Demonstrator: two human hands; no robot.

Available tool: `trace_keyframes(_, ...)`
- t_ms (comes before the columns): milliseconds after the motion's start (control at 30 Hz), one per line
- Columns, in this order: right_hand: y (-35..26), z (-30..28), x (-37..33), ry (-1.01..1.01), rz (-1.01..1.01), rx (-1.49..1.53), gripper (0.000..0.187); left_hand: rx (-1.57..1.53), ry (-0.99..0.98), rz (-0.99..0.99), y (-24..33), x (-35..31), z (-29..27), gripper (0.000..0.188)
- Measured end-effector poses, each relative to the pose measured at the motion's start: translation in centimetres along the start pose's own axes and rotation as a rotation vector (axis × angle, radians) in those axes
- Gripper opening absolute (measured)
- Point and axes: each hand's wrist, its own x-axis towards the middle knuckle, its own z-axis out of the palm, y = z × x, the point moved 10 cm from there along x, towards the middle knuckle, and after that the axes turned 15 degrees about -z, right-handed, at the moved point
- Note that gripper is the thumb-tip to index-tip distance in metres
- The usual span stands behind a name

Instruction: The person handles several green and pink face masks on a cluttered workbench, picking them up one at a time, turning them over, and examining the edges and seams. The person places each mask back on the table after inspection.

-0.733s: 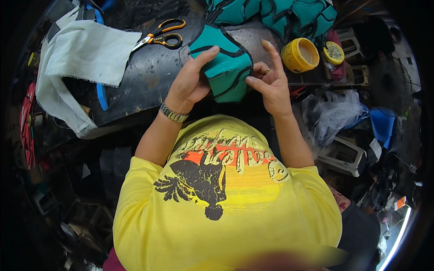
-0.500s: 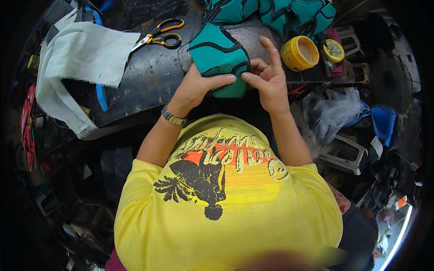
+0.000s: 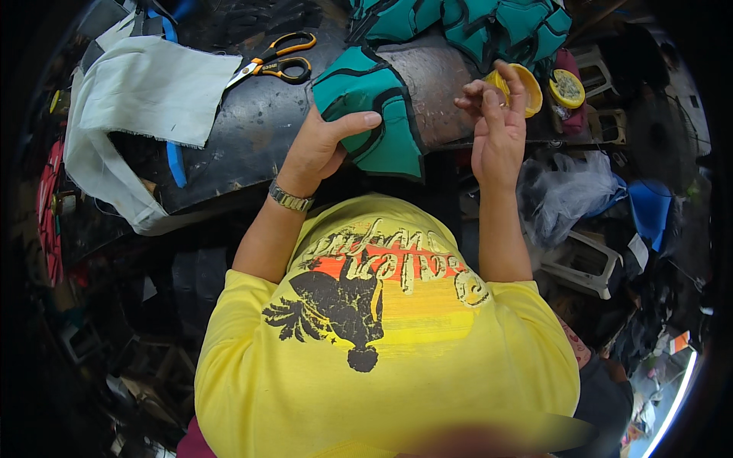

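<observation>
A teal panel with black edging (image 3: pixel 393 145) is gripped in my left hand (image 3: pixel 313 149), the thumb lying across its face and the other fingers behind it. It hangs at the front edge of the dark worktable (image 3: pixel 252 141). My right hand (image 3: pixel 498 145) is raised apart from the panel, fingers loosely spread with nothing seen in them. Those fingers are in front of a yellow tub (image 3: pixel 535 99) with a yellowish coating inside, hiding its left part; whether they touch it I cannot tell.
Black and orange scissors (image 3: pixel 282 59) lie beside a pale cloth (image 3: pixel 160 91) on the left. More teal and black panels (image 3: pixel 473 30) are heaped at the back. Right of the tub sits a round yellow container (image 3: pixel 566 89). A clear plastic bag (image 3: pixel 561 195) and a stool (image 3: pixel 584 263) are lower right.
My right hand has let go of the panel and moved right, up to the yellow tub. The panel now lies more open and flat in my left hand, its lower corner swung right.
</observation>
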Motion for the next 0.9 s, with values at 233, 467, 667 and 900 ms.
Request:
trace_keyframes(233, -0.1, 3.7, -2.5, -0.377, -0.102, -0.319, 0.022, -0.047, -0.033, -0.029, -0.1, 0.2, -0.1, 0.046)
trace_keyframes(467, 0.4, 4.0, -2.3, -0.174, 0.018, -0.01, 0.056, -0.056, -0.034, 0.025, -0.2, 0.0, 0.4, 0.043)
trace_keyframes(667, -1.0, 3.0, -2.4, -0.089, -0.042, -0.143, 0.055, -0.064, -0.015, 0.043, -0.5, 0.4, 0.5, 0.041)
trace_keyframes(900, -3.7, 7.3, -5.3, -0.719, -0.235, -0.252, 0.057, -0.162, 0.068, 0.05, -0.2, 0.9, -0.7, 0.042)
